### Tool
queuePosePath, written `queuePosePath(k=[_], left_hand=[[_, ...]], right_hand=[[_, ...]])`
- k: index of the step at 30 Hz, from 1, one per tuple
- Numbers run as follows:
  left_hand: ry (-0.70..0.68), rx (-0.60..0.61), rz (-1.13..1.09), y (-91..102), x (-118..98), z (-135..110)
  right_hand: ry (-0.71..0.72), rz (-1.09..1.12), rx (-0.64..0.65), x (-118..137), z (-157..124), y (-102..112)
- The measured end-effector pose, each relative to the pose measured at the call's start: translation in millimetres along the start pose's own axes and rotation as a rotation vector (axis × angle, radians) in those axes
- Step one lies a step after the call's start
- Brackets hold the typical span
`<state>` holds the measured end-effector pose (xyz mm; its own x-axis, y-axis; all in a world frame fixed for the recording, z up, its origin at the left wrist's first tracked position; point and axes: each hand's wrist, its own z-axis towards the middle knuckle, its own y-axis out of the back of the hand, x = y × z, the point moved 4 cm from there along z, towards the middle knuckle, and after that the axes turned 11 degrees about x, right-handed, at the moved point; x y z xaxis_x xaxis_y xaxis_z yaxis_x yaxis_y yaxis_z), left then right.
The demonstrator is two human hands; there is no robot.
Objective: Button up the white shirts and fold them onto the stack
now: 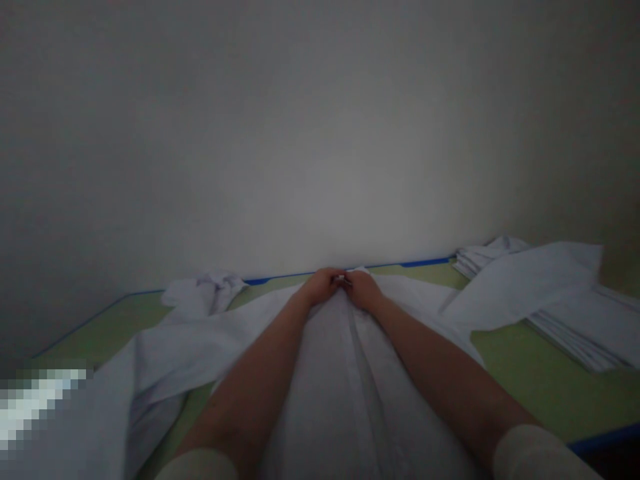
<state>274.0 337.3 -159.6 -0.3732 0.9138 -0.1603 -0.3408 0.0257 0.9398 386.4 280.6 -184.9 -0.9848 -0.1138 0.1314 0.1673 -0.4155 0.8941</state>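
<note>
A white long-sleeved shirt (325, 373) lies spread out, its neck end away from me and its sleeves reaching out to both sides. A placket runs down its middle, with the front edges slightly parted lower down. At the neck end, my left hand (323, 285) is closed with its fingers pinching the cloth. Close beside it, my right hand (364, 291) also pinches the shirt, and the fingertips of both hands nearly meet. The exact part of the neckline between the fingers is hidden.
The green table (530, 387) has a blue edge and stands against a grey wall (320, 133). A crumpled white cloth (220, 288) lies at the back left. Stacked white pieces (595, 333) lie on the right, partly under the right sleeve. White fabric (90, 427) covers the front left.
</note>
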Motion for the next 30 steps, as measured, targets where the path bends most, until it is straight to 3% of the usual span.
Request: queuePosePath(k=[8,30], left_hand=[[0.003,-0.03,0.04,3.5,2,2],[0.02,-0.003,0.052,-0.6,-6,5]], right_hand=[[-0.036,0.089,-0.06,-2,-3,7],[-0.034,0.101,-0.061,-7,-5,10]])
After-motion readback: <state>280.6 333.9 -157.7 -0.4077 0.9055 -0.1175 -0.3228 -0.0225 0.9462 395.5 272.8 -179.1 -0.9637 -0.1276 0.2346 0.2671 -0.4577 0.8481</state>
